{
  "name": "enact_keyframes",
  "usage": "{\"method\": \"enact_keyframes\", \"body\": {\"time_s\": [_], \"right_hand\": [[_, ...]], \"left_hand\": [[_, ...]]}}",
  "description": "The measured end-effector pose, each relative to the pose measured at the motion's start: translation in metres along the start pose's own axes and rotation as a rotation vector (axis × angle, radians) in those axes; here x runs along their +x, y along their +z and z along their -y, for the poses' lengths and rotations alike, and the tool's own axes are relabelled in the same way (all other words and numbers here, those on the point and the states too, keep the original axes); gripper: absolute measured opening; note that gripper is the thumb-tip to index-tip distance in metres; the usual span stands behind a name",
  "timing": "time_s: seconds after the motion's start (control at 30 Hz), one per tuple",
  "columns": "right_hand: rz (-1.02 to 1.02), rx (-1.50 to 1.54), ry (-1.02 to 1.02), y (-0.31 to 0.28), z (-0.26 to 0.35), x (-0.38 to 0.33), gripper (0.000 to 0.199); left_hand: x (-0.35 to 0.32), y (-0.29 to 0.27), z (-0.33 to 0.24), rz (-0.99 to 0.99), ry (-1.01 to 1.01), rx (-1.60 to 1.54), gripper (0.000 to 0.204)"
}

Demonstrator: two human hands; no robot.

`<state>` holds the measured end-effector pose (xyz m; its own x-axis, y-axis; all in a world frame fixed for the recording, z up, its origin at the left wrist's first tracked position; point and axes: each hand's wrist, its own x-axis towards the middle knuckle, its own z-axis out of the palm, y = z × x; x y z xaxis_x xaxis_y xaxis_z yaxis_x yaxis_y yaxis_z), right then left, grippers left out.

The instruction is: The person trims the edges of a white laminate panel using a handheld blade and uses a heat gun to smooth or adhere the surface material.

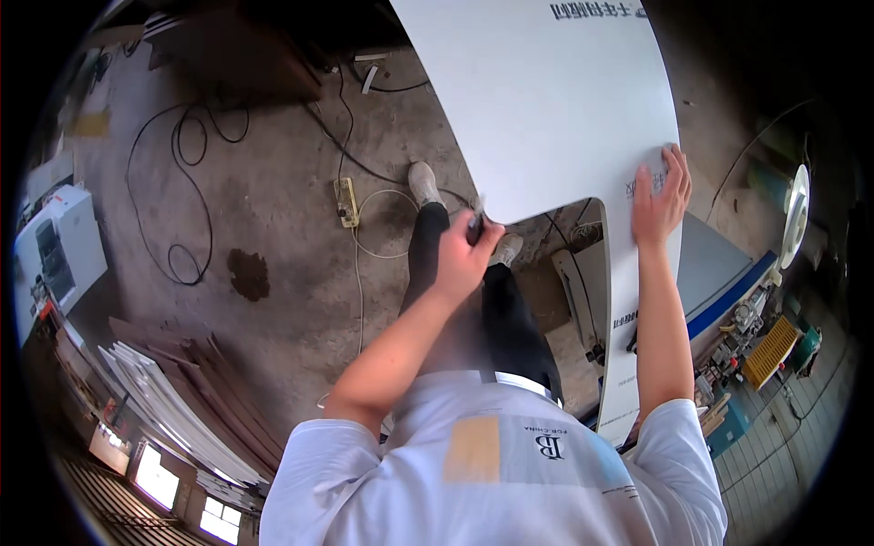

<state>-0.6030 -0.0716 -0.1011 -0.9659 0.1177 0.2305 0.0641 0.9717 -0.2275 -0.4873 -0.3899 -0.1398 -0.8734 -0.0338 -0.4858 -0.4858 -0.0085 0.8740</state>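
Observation:
A large white panel (546, 100) with dark print spreads from the far middle and narrows to a strip running toward me on the right. My left hand (462, 255) is closed round a small dark tool (474, 227) with a pale tip, held at the panel's near left corner. The tool is blurred and half hidden by the fingers, so its exact kind does not show. My right hand (661, 205) rests on the panel where it narrows, the thumb on the face and the fingers hooked over the right edge.
Black cable (182, 182) loops over the concrete floor at left, and a yellowish power strip (346, 202) lies near my feet. Boards (173, 400) are stacked at lower left, beside a white cabinet (73, 246). A machine with a white wheel (796, 217) and yellow part (769, 353) stands right.

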Motion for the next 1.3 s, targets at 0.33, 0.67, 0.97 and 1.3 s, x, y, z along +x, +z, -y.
{"method": "enact_keyframes", "body": {"time_s": [0.33,0.67,0.97,1.3], "right_hand": [[0.066,0.13,-0.235,-0.032,-0.051,-0.054,0.043],[0.074,0.084,-0.189,-0.054,-0.061,-0.092,0.047],[0.051,0.087,-0.199,-0.052,-0.059,-0.09,0.045],[0.058,0.082,-0.197,-0.054,-0.059,-0.089,0.044]], "left_hand": [[-0.054,0.058,0.028,-0.237,0.432,0.337,0.018],[0.008,0.117,-0.007,-0.306,0.695,0.7,0.018],[0.041,0.139,-0.012,-0.325,0.897,0.773,0.025],[0.028,0.131,-0.007,-0.605,0.825,0.903,0.032]]}}
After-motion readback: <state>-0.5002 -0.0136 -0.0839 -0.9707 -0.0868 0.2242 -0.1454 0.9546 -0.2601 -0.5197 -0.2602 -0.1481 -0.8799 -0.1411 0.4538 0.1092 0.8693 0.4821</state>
